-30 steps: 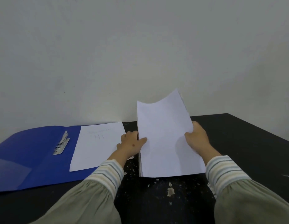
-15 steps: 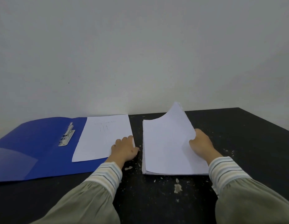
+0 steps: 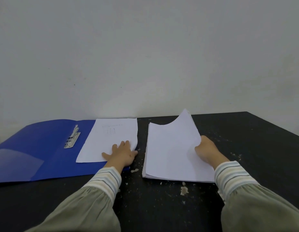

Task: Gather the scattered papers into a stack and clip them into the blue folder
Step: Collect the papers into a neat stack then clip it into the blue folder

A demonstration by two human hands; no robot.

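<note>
Since a second ago the left hand point(image 3: 122, 154) is leaving the stack point(image 3: 172, 153) and pressing flat, fingers straight, on the sheet point(image 3: 110, 141) lying on the folder point(image 3: 36, 148), while the stack is settling onto the counter point(image 3: 254, 139). The right hand point(image 3: 206, 148) is keeping its grip pinched on the stack's right edge, far corner curling up. Gathering looks nearly done: next, the sheet probably needs joining to the stack, then sliding under the clip point(image 3: 72, 138). Stack and sheet are both lying long axis near-to-far, right of the clip.
</note>
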